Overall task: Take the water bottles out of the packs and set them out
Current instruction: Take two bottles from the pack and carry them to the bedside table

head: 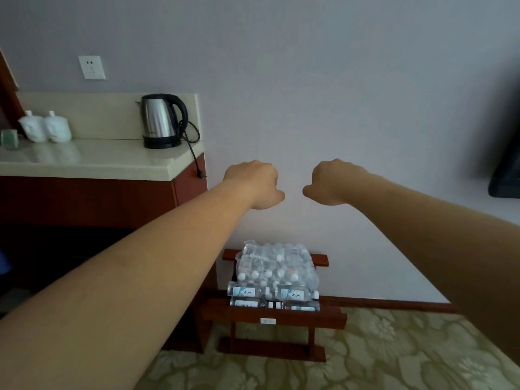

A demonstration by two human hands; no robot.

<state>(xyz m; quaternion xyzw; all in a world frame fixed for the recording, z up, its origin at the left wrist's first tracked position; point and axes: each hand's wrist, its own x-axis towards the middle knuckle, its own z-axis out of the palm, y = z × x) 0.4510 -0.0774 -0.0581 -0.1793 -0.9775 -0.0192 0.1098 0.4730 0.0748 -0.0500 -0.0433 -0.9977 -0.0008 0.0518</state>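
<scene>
A shrink-wrapped pack of water bottles (274,267) stands on a low red-brown wooden rack (273,315) against the wall. Loose bottles (295,293) lie on their sides along the rack's front. Both my arms are stretched out in front of me, well above the pack. My left hand (254,185) is a closed fist holding nothing. My right hand (333,182) is likewise curled into a fist with nothing in it. A small gap separates the two fists.
To the left a cream counter (98,161) on a red-brown cabinet carries a steel kettle (161,121), its dangling cord, two white lidded cups (46,126) and a green packet. A dark screen's corner (506,175) shows at right. Patterned green carpet covers the floor.
</scene>
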